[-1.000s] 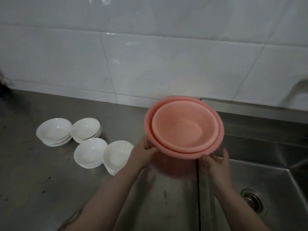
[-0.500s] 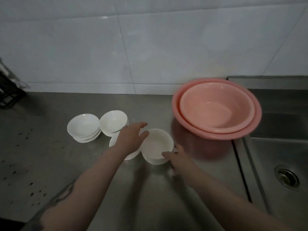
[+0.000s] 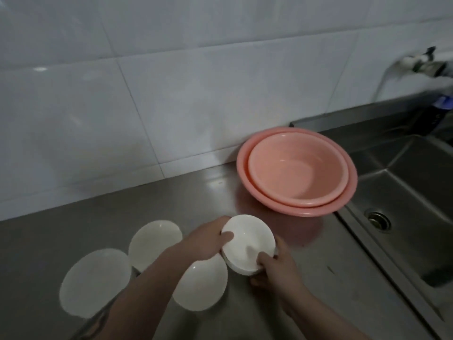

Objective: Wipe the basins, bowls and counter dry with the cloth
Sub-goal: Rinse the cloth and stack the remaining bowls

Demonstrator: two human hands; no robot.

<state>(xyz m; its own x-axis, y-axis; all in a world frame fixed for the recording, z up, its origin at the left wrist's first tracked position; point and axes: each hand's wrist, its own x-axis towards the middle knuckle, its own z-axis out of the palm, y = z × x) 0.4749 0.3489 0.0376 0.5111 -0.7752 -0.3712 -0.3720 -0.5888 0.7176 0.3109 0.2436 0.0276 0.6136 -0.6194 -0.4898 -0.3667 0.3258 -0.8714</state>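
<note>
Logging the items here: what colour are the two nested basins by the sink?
Pink, both of the basins, plain with no pattern; the head view shows them clearly.

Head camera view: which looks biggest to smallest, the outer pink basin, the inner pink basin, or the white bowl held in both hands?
1. Outer pink basin.
2. Inner pink basin, nested inside it.
3. Held white bowl, smallest even though nearer the camera.

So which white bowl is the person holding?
The bowl stack nearest the pink basins: both hands, left hand and right hand, grip its top bowl. The other three stacks sit untouched.
</note>
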